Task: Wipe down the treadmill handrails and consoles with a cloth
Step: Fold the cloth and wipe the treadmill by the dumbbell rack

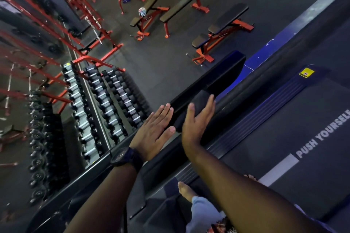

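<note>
A gym: red-framed weight benches (220,33), dumbbell racks (106,100) and a treadmill belt (303,138).

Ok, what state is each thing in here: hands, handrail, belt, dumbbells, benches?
Handrail: bare, no cloth on it.
Left hand: open, fingers straight, holds nothing.
Right hand: open, fingers straight, holds nothing.
Belt: cannot tell whether it is running.
Dumbbells: racked.
Benches: unoccupied.
</note>
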